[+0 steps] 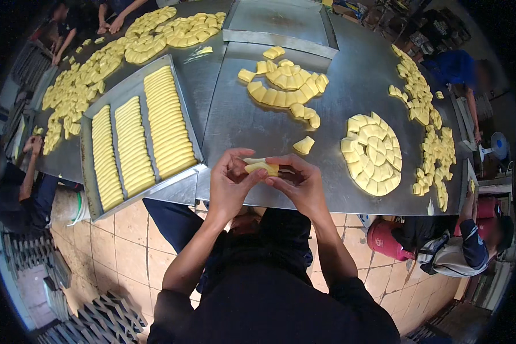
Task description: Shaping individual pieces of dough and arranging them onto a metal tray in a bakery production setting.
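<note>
The tabletop [332, 135] across mid-frame is smooth, dully shining metal, and the tray [275, 22] at top centre is metal with a stained base. The dough coil [377, 150] right of centre looks smooth; the shirt [269, 301] at bottom centre is matt, dark cloth.

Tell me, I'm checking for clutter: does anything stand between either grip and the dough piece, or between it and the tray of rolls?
Nothing visible separates left grip or right grip from the dough piece; toward the tray stand the left grip and tray rim.
</note>
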`<control>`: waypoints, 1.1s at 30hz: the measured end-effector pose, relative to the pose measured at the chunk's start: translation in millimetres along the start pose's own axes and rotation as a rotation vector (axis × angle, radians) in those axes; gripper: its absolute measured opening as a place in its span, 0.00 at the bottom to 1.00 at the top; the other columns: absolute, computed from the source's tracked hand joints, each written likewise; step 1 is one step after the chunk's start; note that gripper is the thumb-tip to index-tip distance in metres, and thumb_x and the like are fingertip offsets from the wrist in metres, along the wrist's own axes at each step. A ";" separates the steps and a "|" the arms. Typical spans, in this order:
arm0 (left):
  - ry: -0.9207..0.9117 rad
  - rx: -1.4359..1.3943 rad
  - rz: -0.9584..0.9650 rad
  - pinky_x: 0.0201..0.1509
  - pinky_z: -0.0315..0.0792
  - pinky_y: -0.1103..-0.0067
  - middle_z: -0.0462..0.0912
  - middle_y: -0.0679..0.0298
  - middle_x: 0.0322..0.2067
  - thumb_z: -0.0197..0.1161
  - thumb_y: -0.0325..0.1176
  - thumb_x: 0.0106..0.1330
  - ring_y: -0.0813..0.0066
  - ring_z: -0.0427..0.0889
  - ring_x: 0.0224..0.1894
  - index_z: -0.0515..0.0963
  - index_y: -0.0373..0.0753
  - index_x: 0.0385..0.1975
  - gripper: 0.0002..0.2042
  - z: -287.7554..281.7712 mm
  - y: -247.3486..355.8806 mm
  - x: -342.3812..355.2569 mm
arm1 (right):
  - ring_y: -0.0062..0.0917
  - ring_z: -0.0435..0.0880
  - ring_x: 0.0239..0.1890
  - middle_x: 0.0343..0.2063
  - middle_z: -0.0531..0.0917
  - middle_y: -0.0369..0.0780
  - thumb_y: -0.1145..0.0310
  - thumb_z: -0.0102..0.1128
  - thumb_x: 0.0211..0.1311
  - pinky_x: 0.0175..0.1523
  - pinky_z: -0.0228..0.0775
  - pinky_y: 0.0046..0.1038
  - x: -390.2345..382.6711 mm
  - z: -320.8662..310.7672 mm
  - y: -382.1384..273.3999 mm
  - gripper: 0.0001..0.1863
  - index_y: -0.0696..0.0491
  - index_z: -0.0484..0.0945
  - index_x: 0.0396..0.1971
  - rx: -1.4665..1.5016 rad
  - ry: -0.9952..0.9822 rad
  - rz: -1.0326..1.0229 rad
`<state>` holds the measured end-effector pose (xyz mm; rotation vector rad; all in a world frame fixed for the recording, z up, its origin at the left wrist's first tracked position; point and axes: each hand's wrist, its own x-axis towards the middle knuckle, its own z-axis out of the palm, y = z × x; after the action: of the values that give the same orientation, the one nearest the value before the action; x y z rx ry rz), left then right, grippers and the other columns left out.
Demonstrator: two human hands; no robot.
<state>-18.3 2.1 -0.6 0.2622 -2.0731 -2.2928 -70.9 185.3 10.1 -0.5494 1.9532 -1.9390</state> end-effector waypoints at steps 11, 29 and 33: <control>-0.006 -0.181 -0.065 0.56 0.78 0.81 0.87 0.57 0.50 0.60 0.25 0.75 0.76 0.86 0.49 0.80 0.30 0.57 0.13 5.5 2.3 -4.8 | 0.23 0.89 0.42 0.36 0.89 0.40 0.81 0.72 0.60 0.48 0.83 0.24 -8.0 3.8 6.4 0.14 0.59 0.86 0.47 -0.213 0.282 -0.061; -0.232 -0.162 -0.184 0.64 0.77 0.78 0.79 0.59 0.60 0.63 0.21 0.72 0.73 0.83 0.56 0.78 0.31 0.60 0.17 -11.0 18.9 -13.5 | 0.27 0.89 0.43 0.44 0.85 0.41 0.82 0.71 0.58 0.48 0.84 0.26 -14.8 8.1 -4.1 0.15 0.55 0.87 0.46 -0.320 0.119 -0.184; -0.104 -0.027 -0.051 0.53 0.79 0.79 0.86 0.56 0.53 0.63 0.23 0.72 0.74 0.86 0.49 0.80 0.32 0.58 0.16 -1.2 10.8 -13.8 | 0.28 0.89 0.42 0.45 0.85 0.41 0.80 0.73 0.57 0.46 0.84 0.29 -13.4 4.9 3.2 0.15 0.55 0.88 0.46 -0.603 0.137 -0.435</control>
<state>-5.4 1.7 11.3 0.2007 -2.1041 -2.4121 -56.9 187.6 6.4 -1.0980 2.7012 -1.6009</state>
